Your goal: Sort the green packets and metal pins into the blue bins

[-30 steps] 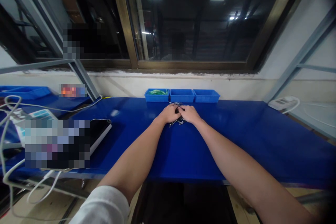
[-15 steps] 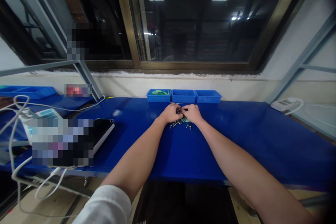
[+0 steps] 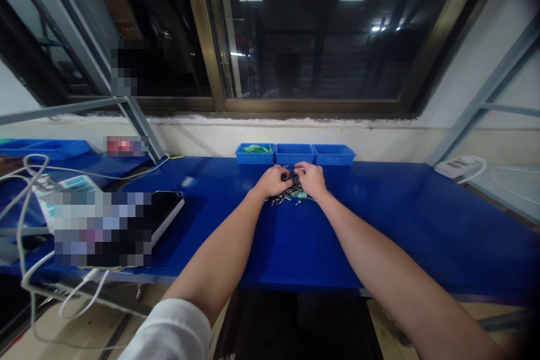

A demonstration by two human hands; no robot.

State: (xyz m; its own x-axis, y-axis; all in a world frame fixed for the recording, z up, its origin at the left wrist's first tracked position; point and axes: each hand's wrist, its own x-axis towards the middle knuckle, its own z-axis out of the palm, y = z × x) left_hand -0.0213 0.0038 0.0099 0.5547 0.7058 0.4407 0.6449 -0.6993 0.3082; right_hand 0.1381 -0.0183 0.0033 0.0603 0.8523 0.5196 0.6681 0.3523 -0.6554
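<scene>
A pile of small, screw-like metal pieces (image 3: 282,198) lies on the blue table under my two hands, with some green material (image 3: 300,194) among it. My left hand (image 3: 274,181) curls over the left side of the pile, its thumb and fingers closed around a few dark metal pieces. At the right side, my right hand (image 3: 311,177) reaches over the pile with thumb and forefinger slightly apart. Nothing can be seen held in it. Both palms and part of the pile are hidden.
Behind the pile stand three joined blue bins (image 3: 295,153); the left one holds green material. A partly blurred dark device (image 3: 166,205) and white cables lie at left. A white power strip (image 3: 459,167) sits at right. Grey frame posts flank the table (image 3: 287,253).
My right hand has drawn slightly away from my left fingers, and its finger and thumb have parted. The metal pieces at the near edge lie differently. My left hand has hardly moved.
</scene>
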